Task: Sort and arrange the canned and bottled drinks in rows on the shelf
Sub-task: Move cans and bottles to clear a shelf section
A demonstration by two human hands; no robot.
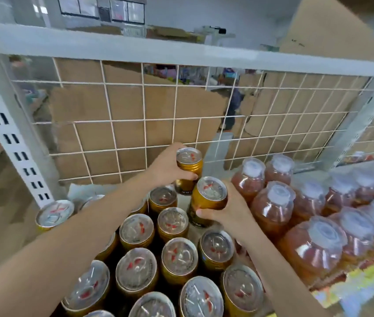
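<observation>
On the shelf [182, 205], rows mostly formed (back gap remains); left hand [166, 167] grips rear can [189, 170], right hand [229, 211] grips nearer can [207, 200].

On the shelf [309, 175], cans [179, 259] stand in rows across the left and centre, bottles [272, 207] packed along the right edge just beside them, a wire grid [144, 120] closing the rear edge, cardboard boxes [90, 106] stacked behind it.
</observation>
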